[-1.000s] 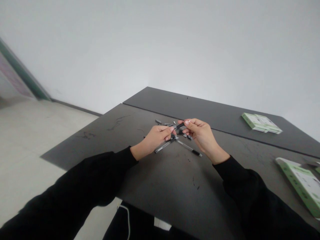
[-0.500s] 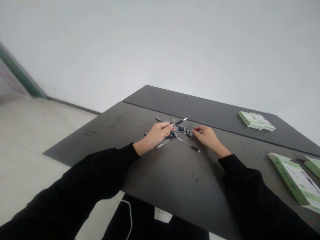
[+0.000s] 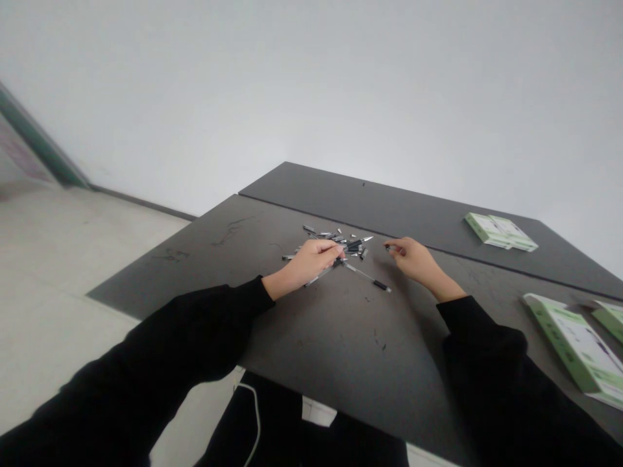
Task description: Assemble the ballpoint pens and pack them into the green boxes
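My left hand [image 3: 309, 261] rests at the edge of a scatter of disassembled pen parts [image 3: 328, 235] and is shut on a black pen [image 3: 357, 244], whose metal tip points right. Under that hand, a clear pen [image 3: 318, 277] lies on the dark table. A clear pen with a black end [image 3: 365, 277] lies just right of it. My right hand [image 3: 413, 259] is apart from the scatter, with thumb and fingertips pinching a small dark piece [image 3: 388, 247], probably a pen part.
Green-and-white boxes [image 3: 501, 232] lie flat at the far right of the joined dark tabletop [image 3: 389, 207], with two more [image 3: 579, 347] near the right edge. Beyond the table's left edge is a pale floor. A white cable [image 3: 254, 415] hangs below the near edge.
My right hand has moved right, away from the pen parts, with a small piece pinched. My left hand has shifted slightly, and the black pen it holds now lies lower and flatter.
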A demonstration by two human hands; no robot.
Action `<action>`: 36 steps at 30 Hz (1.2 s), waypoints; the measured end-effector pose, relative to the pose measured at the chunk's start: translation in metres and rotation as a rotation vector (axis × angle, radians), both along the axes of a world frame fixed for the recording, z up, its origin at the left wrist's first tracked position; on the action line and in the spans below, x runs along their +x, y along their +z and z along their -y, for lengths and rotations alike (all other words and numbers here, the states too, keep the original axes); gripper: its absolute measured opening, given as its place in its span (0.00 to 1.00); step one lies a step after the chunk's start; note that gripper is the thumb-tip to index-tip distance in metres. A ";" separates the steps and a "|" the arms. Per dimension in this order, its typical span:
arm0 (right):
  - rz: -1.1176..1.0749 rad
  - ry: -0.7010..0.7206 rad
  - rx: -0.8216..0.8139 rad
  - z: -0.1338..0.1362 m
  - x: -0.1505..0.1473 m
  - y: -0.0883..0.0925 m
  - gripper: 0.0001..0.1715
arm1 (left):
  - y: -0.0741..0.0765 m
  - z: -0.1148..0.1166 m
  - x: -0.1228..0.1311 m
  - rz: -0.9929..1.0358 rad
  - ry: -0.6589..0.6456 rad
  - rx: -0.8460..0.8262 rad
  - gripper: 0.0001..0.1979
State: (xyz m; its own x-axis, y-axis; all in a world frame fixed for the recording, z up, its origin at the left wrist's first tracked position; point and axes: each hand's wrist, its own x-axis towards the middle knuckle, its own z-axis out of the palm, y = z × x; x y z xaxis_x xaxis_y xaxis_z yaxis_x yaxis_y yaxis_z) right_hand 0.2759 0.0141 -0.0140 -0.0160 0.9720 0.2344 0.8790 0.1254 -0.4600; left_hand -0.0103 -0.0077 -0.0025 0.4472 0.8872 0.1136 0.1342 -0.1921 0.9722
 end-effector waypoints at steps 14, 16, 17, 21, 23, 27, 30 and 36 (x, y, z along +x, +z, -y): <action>-0.856 0.172 -0.019 0.022 -0.032 0.048 0.23 | -0.009 -0.003 0.001 -0.013 -0.065 -0.007 0.16; -0.816 0.163 -0.025 0.022 -0.032 0.048 0.23 | -0.010 -0.003 0.001 -0.013 -0.077 -0.008 0.16; -0.798 0.161 -0.030 0.023 -0.032 0.049 0.24 | -0.011 -0.003 0.001 -0.010 -0.080 -0.010 0.17; -0.760 0.165 -0.075 0.027 -0.036 0.054 0.24 | -0.012 -0.004 0.001 0.011 -0.091 -0.015 0.17; -0.770 0.169 -0.082 0.028 -0.038 0.054 0.24 | -0.012 -0.004 0.001 0.015 -0.103 -0.011 0.18; -0.788 0.167 -0.051 0.028 -0.038 0.054 0.22 | -0.010 -0.003 0.000 -0.001 -0.105 -0.028 0.19; -0.794 0.165 -0.015 0.027 -0.035 0.053 0.21 | -0.009 -0.003 0.000 0.001 -0.104 -0.028 0.19; -0.719 0.203 -0.061 0.031 -0.043 0.054 0.22 | -0.010 -0.003 -0.001 -0.025 -0.114 -0.004 0.21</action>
State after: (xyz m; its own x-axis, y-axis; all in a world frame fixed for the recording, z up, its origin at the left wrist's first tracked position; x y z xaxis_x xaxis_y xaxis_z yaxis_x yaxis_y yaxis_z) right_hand 0.2330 -0.0165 0.0402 -0.0592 0.9778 0.2008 0.3211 0.2091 -0.9237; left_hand -0.0109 -0.0049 -0.0125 0.5481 0.8307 0.0980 0.1356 -0.2039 0.9696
